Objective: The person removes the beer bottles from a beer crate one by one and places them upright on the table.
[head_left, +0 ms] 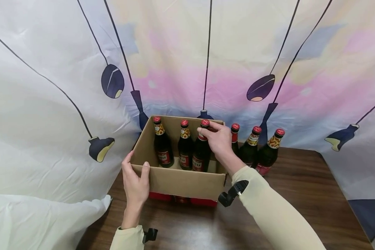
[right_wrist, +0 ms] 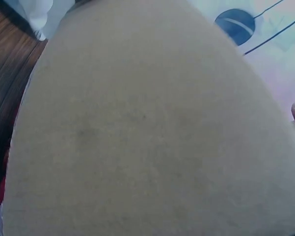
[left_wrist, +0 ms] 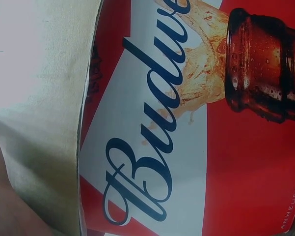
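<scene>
An open cardboard box [head_left: 187,182] holds three dark bottles with red caps: one at the left [head_left: 163,149], one in the middle [head_left: 184,147] and one at the right [head_left: 201,152]. My left hand [head_left: 136,184] grips the box's near left corner, thumb on the front flap. With thumb and fingers, my right hand [head_left: 220,140] pinches the right bottle at its neck, just under the cap. In the left wrist view the red and white printed side [left_wrist: 250,162] shows beside a bare flap [left_wrist: 44,98]. A cardboard flap [right_wrist: 147,123] fills most of the right wrist view.
Right of the box, three more bottles stand on the brown wooden table [head_left: 312,187]: one partly behind my right hand [head_left: 235,135], one in the middle [head_left: 249,149] and one furthest right [head_left: 268,152]. A patterned cloth [head_left: 175,62] hangs behind and at the left.
</scene>
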`<state>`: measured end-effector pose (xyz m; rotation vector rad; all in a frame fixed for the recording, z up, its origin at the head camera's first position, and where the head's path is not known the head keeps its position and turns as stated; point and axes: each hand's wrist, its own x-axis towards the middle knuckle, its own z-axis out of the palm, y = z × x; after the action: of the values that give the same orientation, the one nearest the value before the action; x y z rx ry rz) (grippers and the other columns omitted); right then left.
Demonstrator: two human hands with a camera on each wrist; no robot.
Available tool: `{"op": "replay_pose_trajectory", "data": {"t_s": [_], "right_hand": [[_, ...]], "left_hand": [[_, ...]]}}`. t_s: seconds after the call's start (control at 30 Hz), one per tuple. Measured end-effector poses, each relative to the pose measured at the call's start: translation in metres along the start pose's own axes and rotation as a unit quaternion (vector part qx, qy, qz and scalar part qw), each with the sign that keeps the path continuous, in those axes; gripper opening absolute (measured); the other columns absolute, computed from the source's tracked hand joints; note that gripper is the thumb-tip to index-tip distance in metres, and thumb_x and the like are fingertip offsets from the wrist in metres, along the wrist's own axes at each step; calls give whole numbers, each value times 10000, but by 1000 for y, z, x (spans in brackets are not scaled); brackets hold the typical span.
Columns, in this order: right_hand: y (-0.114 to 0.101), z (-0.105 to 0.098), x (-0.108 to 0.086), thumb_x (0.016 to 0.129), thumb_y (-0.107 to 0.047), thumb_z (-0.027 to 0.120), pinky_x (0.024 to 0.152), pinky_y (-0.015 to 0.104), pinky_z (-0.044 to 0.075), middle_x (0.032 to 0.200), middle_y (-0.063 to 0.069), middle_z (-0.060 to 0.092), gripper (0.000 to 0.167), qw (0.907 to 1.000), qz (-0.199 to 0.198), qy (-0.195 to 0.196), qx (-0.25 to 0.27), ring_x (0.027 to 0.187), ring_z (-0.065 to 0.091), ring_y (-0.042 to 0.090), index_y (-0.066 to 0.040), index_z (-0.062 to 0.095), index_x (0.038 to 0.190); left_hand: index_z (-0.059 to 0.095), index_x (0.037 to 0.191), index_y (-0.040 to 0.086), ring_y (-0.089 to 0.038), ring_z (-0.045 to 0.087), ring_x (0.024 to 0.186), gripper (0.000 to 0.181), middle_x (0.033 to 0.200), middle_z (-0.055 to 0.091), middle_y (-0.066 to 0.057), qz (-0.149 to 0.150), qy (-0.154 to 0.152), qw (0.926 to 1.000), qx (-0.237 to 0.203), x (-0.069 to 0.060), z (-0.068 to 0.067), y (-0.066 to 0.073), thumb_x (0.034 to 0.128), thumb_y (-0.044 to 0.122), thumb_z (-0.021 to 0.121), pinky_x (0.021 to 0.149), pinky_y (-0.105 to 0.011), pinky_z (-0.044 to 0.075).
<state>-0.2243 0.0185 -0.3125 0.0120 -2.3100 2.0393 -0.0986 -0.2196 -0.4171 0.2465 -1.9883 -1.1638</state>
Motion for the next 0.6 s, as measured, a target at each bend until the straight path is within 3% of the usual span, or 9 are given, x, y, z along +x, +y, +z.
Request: {"op": "replay_pose_trajectory", "data": {"t_s": [0.17, 0.37, 0.6], "right_hand": [[-12, -10, -7, 875, -185, 860, 1049, 447, 540, 1310, 116, 737, 397, 9993, -266, 13, 270, 1230, 660, 244, -113, 791, 1259], [-31, -20, -12, 878, -170, 860, 1051, 419, 546, 1282, 130, 753, 388, 9981, -278, -166, 521, 1171, 687, 227, -118, 794, 1256], [-51, -30, -19, 881, -160, 856, 956, 340, 555, 1296, 104, 737, 414, 9972, -359, -370, 549, 1132, 667, 178, -106, 778, 1284]], "left_hand": [[425, 1531, 17, -385, 482, 1393, 627, 1535, 491, -240, 1, 7, 10000, -12, 0, 0, 0, 969, 206, 629, 1123, -560, 351], [424, 1536, 16, -379, 480, 1399, 628, 1539, 492, -237, 25, 30, 10000, -14, 0, 0, 1, 971, 200, 625, 1113, -552, 353], [425, 1532, 6, -381, 480, 1398, 631, 1536, 492, -238, 64, 33, 10000, -15, 0, 1, 0, 967, 203, 626, 1113, -556, 354]]}}
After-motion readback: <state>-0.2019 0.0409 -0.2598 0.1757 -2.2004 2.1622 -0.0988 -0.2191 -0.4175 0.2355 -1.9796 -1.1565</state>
